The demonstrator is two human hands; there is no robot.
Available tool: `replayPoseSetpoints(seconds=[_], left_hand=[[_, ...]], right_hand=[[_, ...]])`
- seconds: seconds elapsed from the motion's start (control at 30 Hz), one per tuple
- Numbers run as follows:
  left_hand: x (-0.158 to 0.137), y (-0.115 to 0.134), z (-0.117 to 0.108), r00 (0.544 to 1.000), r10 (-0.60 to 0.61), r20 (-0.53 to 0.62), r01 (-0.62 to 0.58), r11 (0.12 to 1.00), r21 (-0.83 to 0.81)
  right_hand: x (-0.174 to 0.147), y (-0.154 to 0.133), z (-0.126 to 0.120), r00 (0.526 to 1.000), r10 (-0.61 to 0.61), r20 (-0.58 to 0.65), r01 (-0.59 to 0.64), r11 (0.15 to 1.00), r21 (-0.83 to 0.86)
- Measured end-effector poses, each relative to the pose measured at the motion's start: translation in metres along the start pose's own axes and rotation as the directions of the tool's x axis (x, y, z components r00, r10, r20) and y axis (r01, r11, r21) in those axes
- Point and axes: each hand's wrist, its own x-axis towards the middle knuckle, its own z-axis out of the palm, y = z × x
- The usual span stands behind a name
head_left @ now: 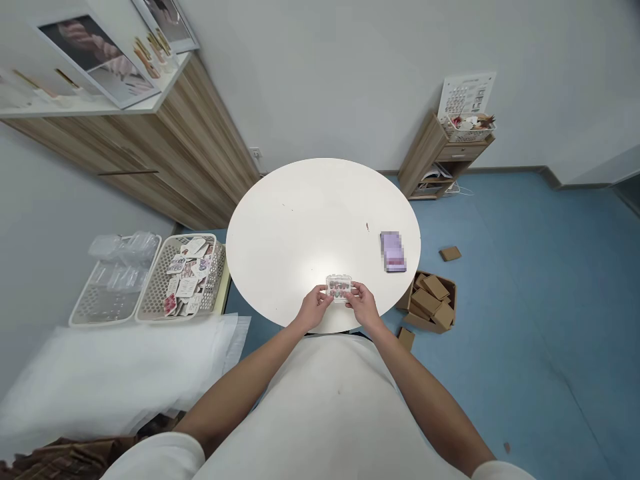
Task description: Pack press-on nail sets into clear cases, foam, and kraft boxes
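Note:
Between my hands, over the near edge of the white oval table (pixel 300 220), is a small clear plastic case (pixel 339 288) with rows of press-on nails inside. My left hand (pixel 315 307) grips its left side, fingers closed on the edge. The right side is pinched by my right hand (pixel 363 305), thumb over the front corner. Whether the lid is fastened I cannot tell. A purple box-like item (pixel 393 252), partly blurred out, lies on the table to the right.
Left of the table stand a basket of printed cards (pixel 145 303) and a basket of clear plastic cases (pixel 85 313). At the right, a carton of small brown boxes (pixel 453 293) sits on the floor. A wooden cabinet (pixel 200 133) and a small shelf unit (pixel 417 153) stand behind.

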Motion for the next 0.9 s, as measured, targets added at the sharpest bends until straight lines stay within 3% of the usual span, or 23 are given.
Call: replayPoseSetpoints(seconds=[0.13, 0.37, 0.63, 0.8, 0.9], left_hand=[[-0.003, 0.004, 0.010, 1.000, 0.020, -0.017, -0.020, 1.000, -0.005], [-0.020, 0.012, 0.007, 0.984, 0.154, -0.088, -0.136, 0.974, 0.179], [-0.027, 0.002, -0.006, 0.966, 0.141, -0.218, -0.101, 0.978, 0.184], [-0.018, -0.008, -0.021, 0.936, 0.084, -0.342, -0.066, 0.996, 0.064], [-0.012, -0.018, -0.041, 0.915, 0.052, -0.400, -0.042, 0.999, 0.034]], right_hand=[[0.000, 0.000, -0.011, 1.000, 0.004, 0.005, -0.004, 1.000, 0.001], [0.005, 0.003, -0.017, 0.997, 0.005, 0.080, -0.003, 1.000, -0.022], [0.008, 0.011, 0.011, 0.985, -0.031, 0.168, 0.047, 0.995, -0.093], [0.012, 0.009, 0.033, 0.967, -0.122, 0.223, 0.180, 0.948, -0.262], [0.017, 0.007, 0.052, 0.959, -0.101, 0.263, 0.204, 0.893, -0.401]])
